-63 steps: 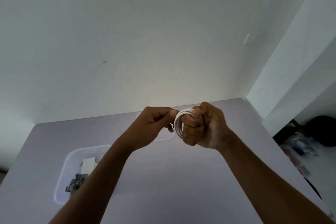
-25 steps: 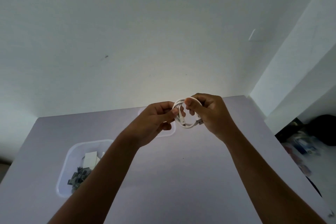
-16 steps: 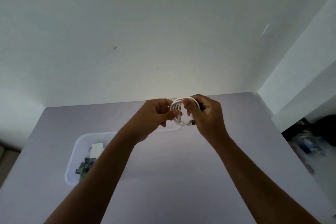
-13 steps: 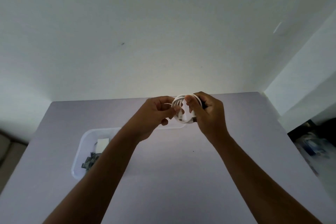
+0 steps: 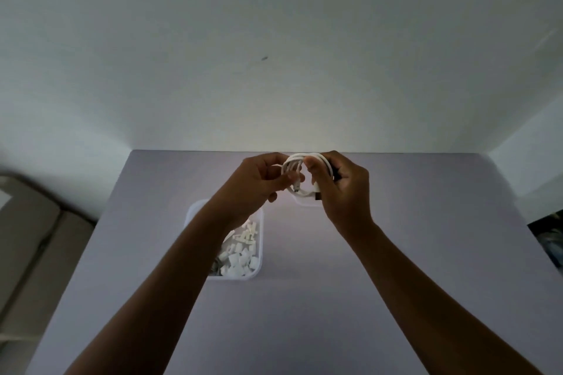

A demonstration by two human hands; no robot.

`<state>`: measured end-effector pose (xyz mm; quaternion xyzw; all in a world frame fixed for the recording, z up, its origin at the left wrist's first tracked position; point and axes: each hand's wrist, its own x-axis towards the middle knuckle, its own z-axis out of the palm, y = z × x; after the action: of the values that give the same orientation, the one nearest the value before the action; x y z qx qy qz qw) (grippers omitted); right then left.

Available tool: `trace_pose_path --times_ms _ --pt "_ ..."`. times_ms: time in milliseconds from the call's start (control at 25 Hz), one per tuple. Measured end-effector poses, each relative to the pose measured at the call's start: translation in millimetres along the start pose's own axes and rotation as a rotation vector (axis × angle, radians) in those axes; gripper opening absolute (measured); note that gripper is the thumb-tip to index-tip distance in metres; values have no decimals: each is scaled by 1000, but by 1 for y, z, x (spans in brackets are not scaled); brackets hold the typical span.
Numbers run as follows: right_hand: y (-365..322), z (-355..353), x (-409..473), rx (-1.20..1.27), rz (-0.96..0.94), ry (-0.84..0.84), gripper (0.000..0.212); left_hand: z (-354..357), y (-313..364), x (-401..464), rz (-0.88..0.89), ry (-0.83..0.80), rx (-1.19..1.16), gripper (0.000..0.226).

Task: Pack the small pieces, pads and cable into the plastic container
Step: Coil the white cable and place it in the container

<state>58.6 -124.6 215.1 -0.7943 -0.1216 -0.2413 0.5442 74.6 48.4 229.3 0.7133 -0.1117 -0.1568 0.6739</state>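
View swung right, container [image 5: 259, 240] now center | L hand [image 5: 259, 181] + R hand [image 5: 341, 189] grips clamped on cable [image 5: 297, 160] coil

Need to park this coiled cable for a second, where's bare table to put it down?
Bare table right of the plastic container and near your forearms. Crowded: the container, full of small pieces, and a white object under your hands.
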Motion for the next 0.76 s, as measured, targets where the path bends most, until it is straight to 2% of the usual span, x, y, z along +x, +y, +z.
trace_pose_path --times_ms 80,200,320,440,520,640,760 --pt "-4 15 -2 -16 -25 4 8 -11 -3 -4 -4 55 -12 14" --pt "-7 32 -2 -82 -98 45 14 -22 -6 -8 -57 117 -137 16" --pt "-5 44 0 -128 -121 73 16 -31 -9 -12 -111 58 -251 16" --pt "-3 56 0 -64 -51 42 13 -50 -11 -16 -127 -34 -286 18" --pt "1 68 -1 -2 33 -40 16 -62 -16 -15 -125 -42 -191 20" --pt "15 86 -1 76 280 -216 28 -80 -34 -10 -119 0 144 29" --pt "41 102 -3 205 551 -401 30 -103 -64 -7 -82 116 427 16"
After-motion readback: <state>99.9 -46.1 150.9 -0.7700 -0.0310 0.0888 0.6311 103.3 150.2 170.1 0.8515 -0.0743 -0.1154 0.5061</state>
